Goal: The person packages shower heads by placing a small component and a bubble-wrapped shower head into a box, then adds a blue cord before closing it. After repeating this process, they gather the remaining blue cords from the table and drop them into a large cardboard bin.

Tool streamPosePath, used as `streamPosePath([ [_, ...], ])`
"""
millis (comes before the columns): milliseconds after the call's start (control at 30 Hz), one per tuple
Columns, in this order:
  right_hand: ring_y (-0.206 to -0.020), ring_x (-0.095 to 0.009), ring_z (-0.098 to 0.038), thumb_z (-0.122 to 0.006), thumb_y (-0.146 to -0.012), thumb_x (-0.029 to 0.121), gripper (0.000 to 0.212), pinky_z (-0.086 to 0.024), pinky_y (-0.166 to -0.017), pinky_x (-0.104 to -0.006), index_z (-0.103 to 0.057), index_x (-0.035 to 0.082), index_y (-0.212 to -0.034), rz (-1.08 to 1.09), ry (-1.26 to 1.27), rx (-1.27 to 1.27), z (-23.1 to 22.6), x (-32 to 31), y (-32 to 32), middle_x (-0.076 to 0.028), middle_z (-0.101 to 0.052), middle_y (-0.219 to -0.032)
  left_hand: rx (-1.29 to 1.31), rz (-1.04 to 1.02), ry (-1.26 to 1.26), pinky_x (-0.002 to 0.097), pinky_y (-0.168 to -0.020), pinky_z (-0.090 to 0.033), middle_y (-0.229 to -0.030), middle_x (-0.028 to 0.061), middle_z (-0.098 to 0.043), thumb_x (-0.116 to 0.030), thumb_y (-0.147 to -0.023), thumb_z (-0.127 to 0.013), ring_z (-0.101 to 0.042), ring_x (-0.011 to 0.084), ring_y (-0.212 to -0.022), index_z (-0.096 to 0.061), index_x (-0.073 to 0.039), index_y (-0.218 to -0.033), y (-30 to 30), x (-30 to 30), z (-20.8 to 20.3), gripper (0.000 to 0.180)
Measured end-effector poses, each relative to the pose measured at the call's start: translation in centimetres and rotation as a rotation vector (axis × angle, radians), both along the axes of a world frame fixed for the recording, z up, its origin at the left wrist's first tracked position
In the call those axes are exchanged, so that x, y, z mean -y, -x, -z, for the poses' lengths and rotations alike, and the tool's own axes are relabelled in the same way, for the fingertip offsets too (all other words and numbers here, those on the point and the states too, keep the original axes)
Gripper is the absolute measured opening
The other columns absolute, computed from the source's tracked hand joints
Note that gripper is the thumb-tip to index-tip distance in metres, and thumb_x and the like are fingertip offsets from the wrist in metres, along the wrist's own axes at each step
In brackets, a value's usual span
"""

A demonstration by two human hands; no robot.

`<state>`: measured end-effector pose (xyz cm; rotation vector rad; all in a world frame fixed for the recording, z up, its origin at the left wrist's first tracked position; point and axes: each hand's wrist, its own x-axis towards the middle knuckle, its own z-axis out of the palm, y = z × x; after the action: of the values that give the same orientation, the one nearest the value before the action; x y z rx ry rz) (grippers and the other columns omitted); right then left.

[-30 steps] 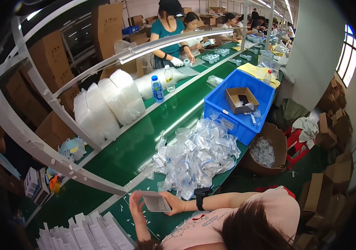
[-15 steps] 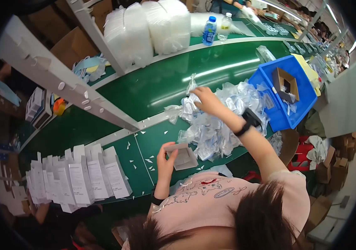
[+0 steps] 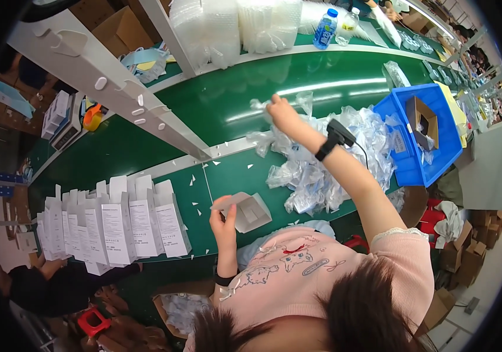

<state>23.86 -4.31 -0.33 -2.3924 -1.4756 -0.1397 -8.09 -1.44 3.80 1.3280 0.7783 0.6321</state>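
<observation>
While my left hand (image 3: 223, 218) pinches a small opened white carton (image 3: 247, 211) by its flap, fingers closed on the card just above the near edge of the green bench (image 3: 163, 138), my right hand (image 3: 281, 112) is stretched out over the far side of the heap of clear plastic pouches (image 3: 327, 164). That hand is closed round one crinkled clear pouch (image 3: 261, 106), lifted a little off the pile, with another bit of film sticking up just beside my knuckles. A black wrist strap (image 3: 326, 150) carries a small black scanner-like device (image 3: 341, 132) on my right forearm.

To the left of the carton, a row of upright white folded boxes (image 3: 116, 220) stands along the near edge of the bench, packed side by side, and small white paper scraps (image 3: 201, 176) lie scattered on the green surface between them and the pile. A white slanted rail (image 3: 110, 88) crosses above the bench. Just right of the pouch heap sits a blue plastic crate (image 3: 418, 138) with an open brown cardboard box (image 3: 422, 120) inside it. Along the far edge stand stacks of clear plastic trays in bags (image 3: 233, 23) and two water bottles (image 3: 326, 28), side by side. Below the bench by my knees an open carton holds more clear bags (image 3: 180, 308).
</observation>
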Motion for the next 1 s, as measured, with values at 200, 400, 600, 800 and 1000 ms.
streamPosePath([
  [200,-0.095,-0.037,-0.049,-0.058,-0.065,0.006,0.021,-0.047,-0.073,-0.0448,-0.060,0.004,-0.085,0.001,0.298,-0.243,0.1,4.2,8.4,-0.019,-0.049,-0.099,-0.003,0.136,-0.156,0.0237,-0.075,-0.037,-0.093,0.0037,-0.055,-0.013,-0.081,-0.056,-0.049,0.0124,-0.084,-0.054,0.000,-0.099,-1.4,0.0,0.7,0.022],
  [400,-0.118,-0.037,-0.034,-0.067,-0.062,0.030,0.045,-0.029,-0.090,-0.0589,-0.059,0.019,-0.105,0.097,0.155,0.092,0.0,4.1,8.6,-0.017,-0.042,-0.121,0.027,0.119,-0.097,0.0239,-0.078,-0.036,-0.095,0.0043,-0.055,-0.015,-0.082,-0.055,-0.048,0.0129,-0.087,-0.053,0.000,-0.100,-0.9,0.1,0.7,0.024],
  [600,-0.126,-0.042,-0.016,-0.059,-0.071,0.035,0.051,-0.016,-0.094,-0.0643,-0.053,0.010,-0.114,0.415,0.336,0.025,7.3,1.9,1.4,-0.021,-0.031,-0.131,0.064,0.106,-0.072,0.0249,-0.080,-0.035,-0.097,0.0058,-0.054,-0.015,-0.083,-0.053,-0.048,0.0139,-0.089,-0.052,0.000,-0.101,-0.5,0.3,1.5,0.025],
  [800,-0.124,-0.048,-0.012,-0.048,-0.079,0.039,0.059,-0.013,-0.096,-0.0634,-0.042,-0.002,-0.121,0.638,0.585,-0.007,17.2,6.4,-2.3,-0.023,-0.028,-0.133,0.077,0.069,-0.087,0.0261,-0.081,-0.035,-0.099,0.0069,-0.053,-0.014,-0.083,-0.052,-0.048,0.0145,-0.090,-0.051,0.001,-0.102,-0.2,0.5,1.6,0.025],
  [1000,-0.125,-0.047,-0.013,-0.052,-0.079,0.036,0.061,-0.014,-0.097,-0.0611,-0.036,0.002,-0.127,0.707,0.562,-0.186,14.4,8.7,-2.5,-0.021,-0.028,-0.133,0.094,0.070,-0.081,0.0268,-0.082,-0.035,-0.100,0.0074,-0.053,-0.013,-0.082,-0.052,-0.048,0.0151,-0.092,-0.051,0.001,-0.103,-0.9,0.3,2.1,0.025],
])
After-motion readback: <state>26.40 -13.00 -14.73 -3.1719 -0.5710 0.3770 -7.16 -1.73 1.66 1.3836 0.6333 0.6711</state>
